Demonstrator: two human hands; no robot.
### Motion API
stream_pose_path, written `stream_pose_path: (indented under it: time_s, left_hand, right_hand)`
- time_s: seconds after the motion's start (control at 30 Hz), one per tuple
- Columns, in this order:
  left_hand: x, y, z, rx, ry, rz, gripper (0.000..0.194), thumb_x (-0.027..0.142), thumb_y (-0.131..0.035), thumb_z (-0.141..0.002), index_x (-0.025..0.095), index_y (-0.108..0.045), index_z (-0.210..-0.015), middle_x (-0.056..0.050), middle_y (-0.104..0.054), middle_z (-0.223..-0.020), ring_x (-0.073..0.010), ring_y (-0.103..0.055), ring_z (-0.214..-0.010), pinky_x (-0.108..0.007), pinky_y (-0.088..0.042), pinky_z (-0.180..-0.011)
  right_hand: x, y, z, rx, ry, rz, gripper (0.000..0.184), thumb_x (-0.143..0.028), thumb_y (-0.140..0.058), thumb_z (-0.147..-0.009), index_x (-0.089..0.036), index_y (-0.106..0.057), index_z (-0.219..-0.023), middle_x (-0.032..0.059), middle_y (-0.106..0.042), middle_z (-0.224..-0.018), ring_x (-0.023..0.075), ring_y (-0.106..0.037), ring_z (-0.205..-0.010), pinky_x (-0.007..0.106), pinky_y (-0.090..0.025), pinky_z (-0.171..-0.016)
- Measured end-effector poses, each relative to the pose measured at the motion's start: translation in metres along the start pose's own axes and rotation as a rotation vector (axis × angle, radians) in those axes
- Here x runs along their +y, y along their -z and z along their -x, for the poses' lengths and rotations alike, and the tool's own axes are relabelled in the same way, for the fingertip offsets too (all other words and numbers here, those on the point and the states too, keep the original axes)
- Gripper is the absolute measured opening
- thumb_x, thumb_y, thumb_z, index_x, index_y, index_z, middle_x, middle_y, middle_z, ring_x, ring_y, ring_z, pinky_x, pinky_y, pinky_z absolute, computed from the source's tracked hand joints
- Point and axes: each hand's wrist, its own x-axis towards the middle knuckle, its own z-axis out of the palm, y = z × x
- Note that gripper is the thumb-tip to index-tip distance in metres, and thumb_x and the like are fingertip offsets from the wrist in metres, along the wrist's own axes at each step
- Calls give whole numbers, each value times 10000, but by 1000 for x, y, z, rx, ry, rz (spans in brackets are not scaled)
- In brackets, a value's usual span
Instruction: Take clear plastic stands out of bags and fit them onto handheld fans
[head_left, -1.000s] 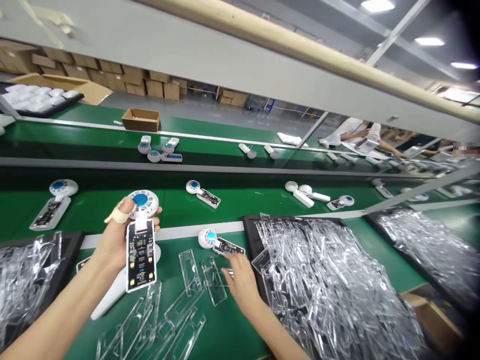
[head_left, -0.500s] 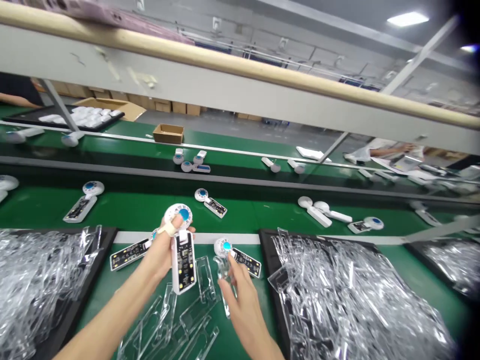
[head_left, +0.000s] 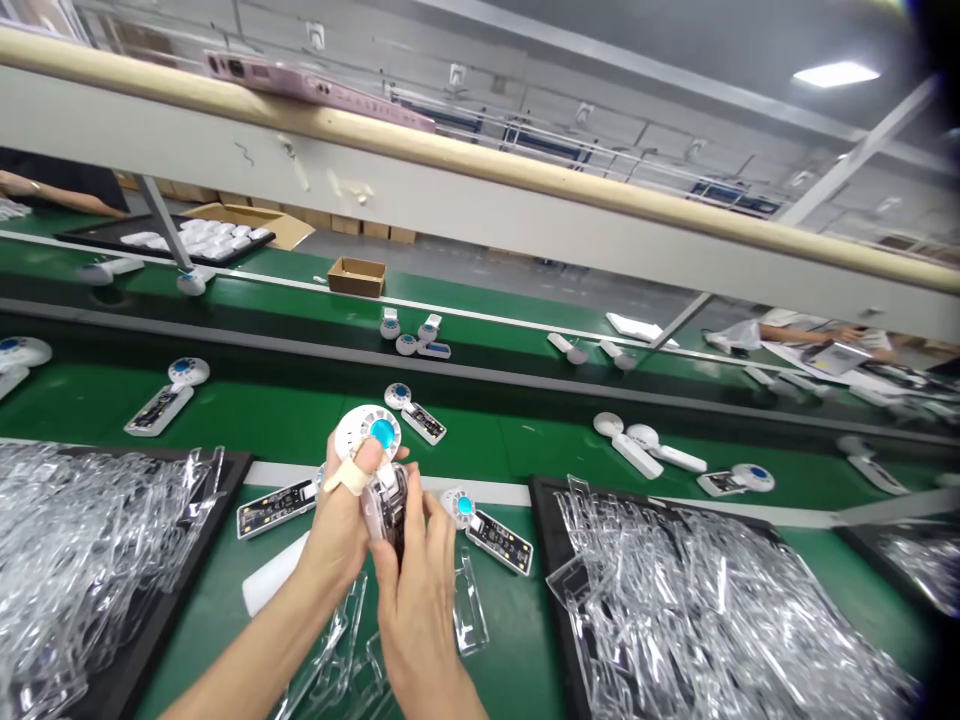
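Observation:
My left hand [head_left: 337, 530], a beige wrap on its thumb, grips a white device [head_left: 367, 430] with a round slotted head and blue centre. My right hand [head_left: 424, 590] is closed around the device's narrow body, its fingers on a clear plastic cover [head_left: 391, 495] lying over the dark circuit board. Most of the body is hidden by my fingers. Beside my right hand lies a similar device [head_left: 499, 540] with its board exposed. Another open one [head_left: 274, 508] is left of my left hand. Loose clear covers [head_left: 469, 605] are scattered on the green bench below.
Black trays heaped with clear covers [head_left: 697, 590] flank my hands. Across the green conveyor belt [head_left: 525, 440] more white devices are spaced out. A small cardboard box [head_left: 358, 278] stands behind, under a wooden-edged shelf [head_left: 480, 150]. Other people's arms show at far left and right.
My right hand has brought a clear cover up from the bench to the held device and closed on it. The device's body has turned in my left hand, and the view has shifted slightly.

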Motion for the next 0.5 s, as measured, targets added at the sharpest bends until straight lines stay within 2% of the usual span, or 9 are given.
stream_pose_path:
  time_s: [0.07, 0.17, 0.27, 0.37, 0.43, 0.5]
  left_hand:
    - [1, -1, 1, 9, -5, -2, 544, 422, -738, -624, 215, -530, -1083, -26, -678, -812, -226, -662, -770, -332, -520, -711]
    - [0, -1, 0, -22, -5, -2, 567, 468, -729, -612, 194, -570, -1083, -65, -687, -902, -254, -650, -853, -343, -511, -751]
    - [-3, 2, -3, -143, 58, -109, 560, 474, -722, -627, 190, -600, -1093, -80, -660, -1050, -251, -609, -965, -321, -479, -816]
    - [-6, 5, -5, -211, 142, -323, 532, 464, -723, -631, 181, -631, -1073, -78, -670, -1022, -244, -601, -952, -307, -462, -800]
    - [-10, 7, -4, -183, 142, -413, 518, 498, -705, -630, 160, -659, -1020, -86, -682, -964, -253, -604, -924, -312, -460, -773]
    - [-16, 7, -1, -108, 76, -430, 520, 515, -709, -608, 159, -668, -986, -83, -680, -972, -257, -595, -940, -312, -454, -784]
  right_hand:
    - [1, 4, 2, -88, -27, -63, 573, -392, -304, -939, -299, -57, -1447, 95, -455, -1278, 236, -516, -1099, 371, -492, -834]
    - [7, 15, -2, -198, -22, -98, 589, -388, -325, -940, -311, -33, -1446, 63, -537, -1186, 193, -601, -948, 280, -519, -708]
    - [15, 26, -10, -137, 53, 58, 557, -397, -357, -929, -327, -140, -1437, 61, -566, -1085, 210, -604, -890, 301, -517, -665]
    - [23, 30, -18, -76, 123, 195, 492, -432, -391, -906, -356, -307, -1384, 66, -570, -1022, 240, -590, -875, 349, -508, -653]
    - [29, 27, -21, -53, 71, 134, 444, -406, -365, -917, -341, -367, -1356, 62, -580, -1041, 224, -590, -894, 332, -500, -679]
    - [39, 21, -23, 40, -76, -22, 409, -372, -308, -936, -272, -432, -1313, 63, -605, -1041, 195, -597, -889, 296, -487, -702]
